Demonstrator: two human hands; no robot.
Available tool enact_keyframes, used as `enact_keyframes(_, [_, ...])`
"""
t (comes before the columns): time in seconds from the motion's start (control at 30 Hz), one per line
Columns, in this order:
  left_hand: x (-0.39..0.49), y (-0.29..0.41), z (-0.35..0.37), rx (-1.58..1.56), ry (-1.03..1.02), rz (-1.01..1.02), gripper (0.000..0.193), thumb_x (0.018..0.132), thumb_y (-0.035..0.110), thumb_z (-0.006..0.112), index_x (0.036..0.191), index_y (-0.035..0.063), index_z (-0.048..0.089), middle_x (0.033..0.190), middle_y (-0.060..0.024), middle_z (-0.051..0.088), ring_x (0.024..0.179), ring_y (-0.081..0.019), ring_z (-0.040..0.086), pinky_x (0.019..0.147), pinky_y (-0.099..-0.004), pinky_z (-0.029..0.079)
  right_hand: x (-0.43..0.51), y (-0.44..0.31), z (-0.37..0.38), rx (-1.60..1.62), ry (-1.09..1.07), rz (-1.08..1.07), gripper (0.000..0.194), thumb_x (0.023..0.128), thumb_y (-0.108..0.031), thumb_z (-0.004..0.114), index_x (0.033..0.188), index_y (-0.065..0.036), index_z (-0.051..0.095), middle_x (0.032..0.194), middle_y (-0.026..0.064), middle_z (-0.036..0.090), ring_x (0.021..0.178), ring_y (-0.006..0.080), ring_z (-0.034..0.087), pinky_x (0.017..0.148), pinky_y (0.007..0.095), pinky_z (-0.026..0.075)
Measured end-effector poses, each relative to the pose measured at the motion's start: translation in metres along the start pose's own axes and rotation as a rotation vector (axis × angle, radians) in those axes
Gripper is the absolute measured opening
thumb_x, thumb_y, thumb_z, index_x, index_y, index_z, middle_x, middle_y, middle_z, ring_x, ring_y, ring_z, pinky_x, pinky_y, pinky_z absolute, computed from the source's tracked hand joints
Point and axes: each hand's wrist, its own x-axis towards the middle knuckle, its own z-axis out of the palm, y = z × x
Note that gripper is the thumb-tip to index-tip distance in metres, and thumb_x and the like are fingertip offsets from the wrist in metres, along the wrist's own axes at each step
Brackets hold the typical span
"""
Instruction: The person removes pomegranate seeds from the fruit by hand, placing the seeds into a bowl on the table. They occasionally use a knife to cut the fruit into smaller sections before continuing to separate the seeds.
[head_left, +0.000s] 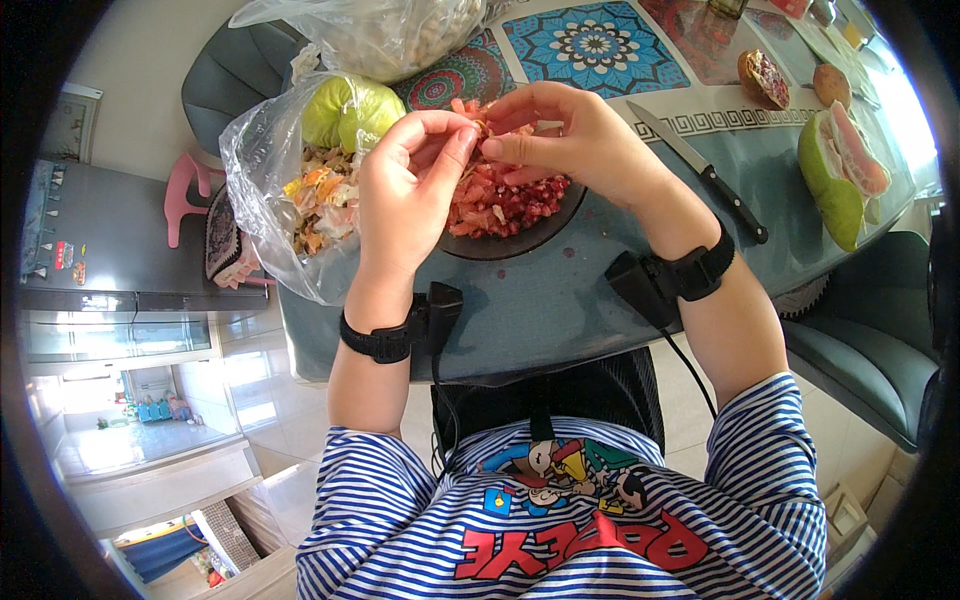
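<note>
My left hand (409, 180) and my right hand (574, 146) meet above a dark round plate (517, 247). Their fingertips pinch a small piece of fruit (482, 129), too small and too covered to name surely. On the plate below lie pink pomelo pulp (474, 196) and red pomegranate seeds (536, 202); my hands hide its far part. Beside my left hand stands a clear plastic bag (259, 202), with scraps and peel (322, 199) in it and a thick green pomelo rind (352, 112) at its top.
Right of the plate lies a knife (701, 169) with a black handle. Beyond it are a partly peeled pomelo (832, 176), a cut pomegranate (763, 79) and a small brownish round fruit (831, 84). Another filled plastic bag (405, 37) stands at the back left. Chairs (862, 337) flank the table.
</note>
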Motion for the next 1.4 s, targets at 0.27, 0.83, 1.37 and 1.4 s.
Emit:
enact_keyframes(0.27, [0.002,-0.006,0.0,0.13,-0.047,0.133,0.009,0.095,0.007,0.062,0.099,-0.0011,0.063,0.114,-0.0087,0.063,0.1,-0.0128,0.061,0.09,-0.0256,0.048,0.002,0.007,-0.001,-0.029,-0.018,-0.05,0.044,0.079,-0.016,0.079,0.116,0.0,0.063,0.109,0.0143,0.069,0.101,0.0192,0.066,0.087,0.0308,0.054])
enact_keyframes(0.83, [0.003,0.006,-0.027,-0.129,0.153,0.114,0.015,0.095,0.012,0.064,0.105,0.0013,0.063,0.095,-0.0028,0.067,0.087,-0.0087,0.062,0.078,-0.0205,0.048,-0.002,-0.001,0.0,0.117,-0.103,-0.004,0.039,0.086,-0.006,0.072,0.122,0.004,0.06,0.106,0.0136,0.069,0.093,0.016,0.068,0.083,0.0277,0.056])
enact_keyframes(1.37, [-0.007,-0.002,-0.1,1.206,0.569,-0.271,0.013,0.08,0.013,0.073,0.09,0.0045,0.073,0.085,-0.0128,0.073,0.073,-0.0226,0.07,0.071,-0.0303,0.053,-0.003,-0.006,-0.003,0.388,-0.126,0.096,0.036,0.095,-0.004,0.059,0.13,0.001,0.055,0.116,0.0128,0.066,0.102,0.0196,0.067,0.092,0.0305,0.056])
enact_keyframes(1.4, [-0.006,0.001,-0.099,1.248,0.58,-0.212,0.014,0.08,0.013,0.074,0.09,0.0046,0.072,0.084,-0.0129,0.073,0.074,-0.0228,0.071,0.071,-0.0303,0.053,-0.003,-0.006,-0.004,0.384,-0.127,0.091,0.035,0.095,-0.004,0.059,0.13,0.001,0.055,0.116,0.0127,0.066,0.103,0.0199,0.067,0.092,0.0307,0.056])
